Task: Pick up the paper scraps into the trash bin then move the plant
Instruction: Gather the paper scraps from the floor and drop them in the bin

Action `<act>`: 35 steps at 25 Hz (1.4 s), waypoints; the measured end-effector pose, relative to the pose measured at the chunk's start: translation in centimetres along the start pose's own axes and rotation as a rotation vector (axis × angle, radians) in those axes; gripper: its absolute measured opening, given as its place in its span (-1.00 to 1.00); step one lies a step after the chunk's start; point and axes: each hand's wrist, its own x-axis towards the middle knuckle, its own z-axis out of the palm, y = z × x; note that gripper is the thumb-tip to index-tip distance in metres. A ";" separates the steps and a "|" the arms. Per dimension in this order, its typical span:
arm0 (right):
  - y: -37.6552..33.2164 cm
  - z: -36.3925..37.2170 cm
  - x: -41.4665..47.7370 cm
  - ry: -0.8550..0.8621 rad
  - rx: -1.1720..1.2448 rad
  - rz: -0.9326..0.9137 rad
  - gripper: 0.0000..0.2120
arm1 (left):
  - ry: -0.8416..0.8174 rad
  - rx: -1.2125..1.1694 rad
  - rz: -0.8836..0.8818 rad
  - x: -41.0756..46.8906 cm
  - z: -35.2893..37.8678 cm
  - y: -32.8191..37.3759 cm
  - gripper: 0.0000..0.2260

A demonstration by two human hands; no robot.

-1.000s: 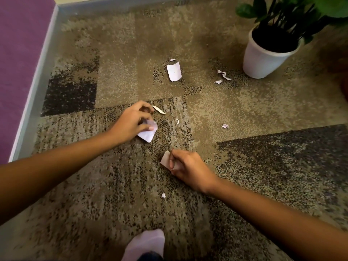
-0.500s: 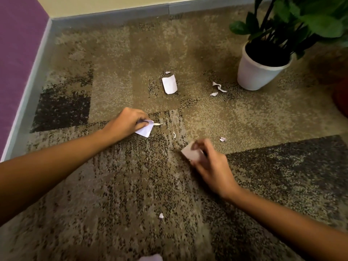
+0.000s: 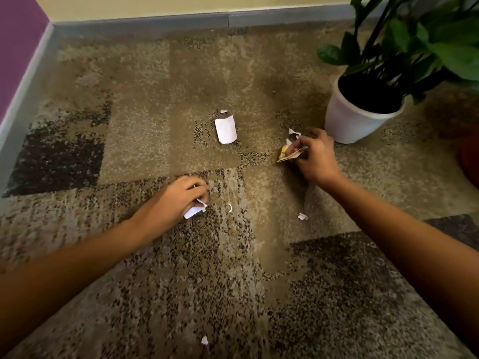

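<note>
White paper scraps lie scattered on a patterned carpet. My left hand is closed on white scraps near the middle. My right hand grips a folded scrap and reaches at torn white bits just left of the pot. A larger white scrap lies beyond both hands, with a tiny bit above it. Small bits rest at the centre, the right and near the bottom edge. The green plant stands in a white pot at the upper right. No trash bin is in view.
A grey baseboard runs along the far wall and down the left side, next to a purple wall. A reddish-brown object shows at the right edge beside the pot.
My right hand, holding its scrap, has moved up and right from the centre to the torn bits near the pot. My left hand took the thin scrap beside it. The camera tilted up.
</note>
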 end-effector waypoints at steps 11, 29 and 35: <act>-1.4 2.0 -0.4 0.050 -0.172 -0.333 -0.74 | -0.024 0.063 0.046 0.5 0.1 -0.3 -0.63; 0.1 -10.4 -12.1 -0.173 -0.760 -0.747 -0.69 | 0.098 0.060 0.113 6.4 -10.0 12.0 -0.82; 0.4 -22.3 -11.9 -0.107 -1.021 -0.714 -0.71 | 0.021 0.121 0.284 14.3 -16.7 21.0 -0.82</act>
